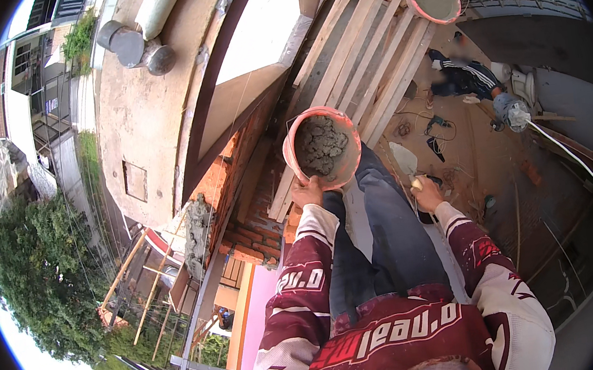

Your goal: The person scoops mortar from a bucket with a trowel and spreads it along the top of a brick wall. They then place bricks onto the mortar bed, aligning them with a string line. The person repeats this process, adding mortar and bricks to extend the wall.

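Far left: trees point(41, 274), then one strip of mortar point(198, 237) beside brickwork point(252, 245). Left hand point(308, 192) has its fingers curled on the near rim of a bucket point(350, 164), wet mix point(320, 143) inside. Planks point(361, 43), at least four, take up the space just beyond. One trowel point(403, 158), right hand point(426, 192) closed round its handle. Below on the floor: one drill point(439, 123). Second bucket point(438, 21) by the planks' far end, grey-filled; two total. One person point(468, 76) at floor level.

Leafy trees point(44, 266) at far left, grey pipe fitting point(130, 48) near white pipe point(160, 7)
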